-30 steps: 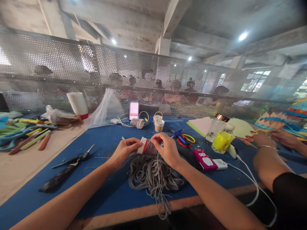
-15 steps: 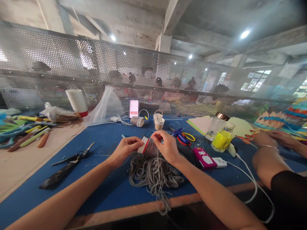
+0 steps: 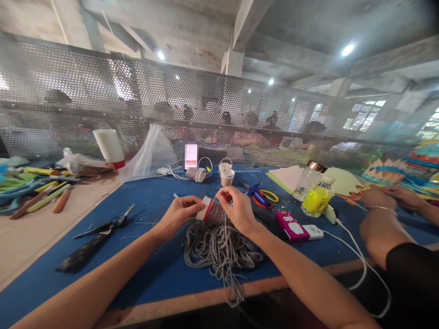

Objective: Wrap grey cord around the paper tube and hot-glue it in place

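Observation:
My left hand [image 3: 180,214] is closed on the white and red end of a paper cup [image 3: 205,208], which lies tilted on its side. Grey-brown cord [image 3: 216,214] is wound around the cup's body. At the other end, my right hand [image 3: 239,211] pinches a strand of grey cord, its fingertips hiding part of the cup. From there the strand hangs down to a loose heap of grey cord [image 3: 221,251] below both hands, trailing over the table's front edge.
Black-handled scissors [image 3: 85,250] lie left; pliers [image 3: 259,194] and a magenta box [image 3: 291,226] lie right. Small wrapped cups [image 3: 227,177] and a phone [image 3: 191,157] stand behind. A yellow-liquid bottle [image 3: 316,201] stands beside a co-worker's hands [image 3: 379,197]. Stacked paper cups [image 3: 109,144] stand back left.
The camera view shifts very slightly. Both hands, the cup and the cord heap stay practically where they were.

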### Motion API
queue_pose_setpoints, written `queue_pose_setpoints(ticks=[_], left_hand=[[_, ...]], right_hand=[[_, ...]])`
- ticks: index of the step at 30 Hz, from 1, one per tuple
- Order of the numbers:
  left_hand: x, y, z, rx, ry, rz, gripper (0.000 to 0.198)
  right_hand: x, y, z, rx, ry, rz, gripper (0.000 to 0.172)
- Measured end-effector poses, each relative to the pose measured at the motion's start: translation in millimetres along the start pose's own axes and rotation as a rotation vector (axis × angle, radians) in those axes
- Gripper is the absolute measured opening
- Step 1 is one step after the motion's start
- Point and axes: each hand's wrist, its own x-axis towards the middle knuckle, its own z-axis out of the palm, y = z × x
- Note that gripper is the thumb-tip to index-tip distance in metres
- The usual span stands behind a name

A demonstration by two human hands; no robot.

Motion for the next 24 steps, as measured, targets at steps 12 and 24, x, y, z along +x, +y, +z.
queue_pose_setpoints(ticks=[12, 24], left_hand=[[0.3, 1.2, 0.0, 0.032, -0.010, 0.013, 0.019], [-0.2, 1.5, -0.1, 0.045, -0.014, 0.014, 0.019]], right_hand=[[0.8, 3.0, 1.5, 0.005, -0.003, -0.001, 0.014], [0.7, 4.4, 2.6, -0.019, 0.008, 0.004, 0.011]])
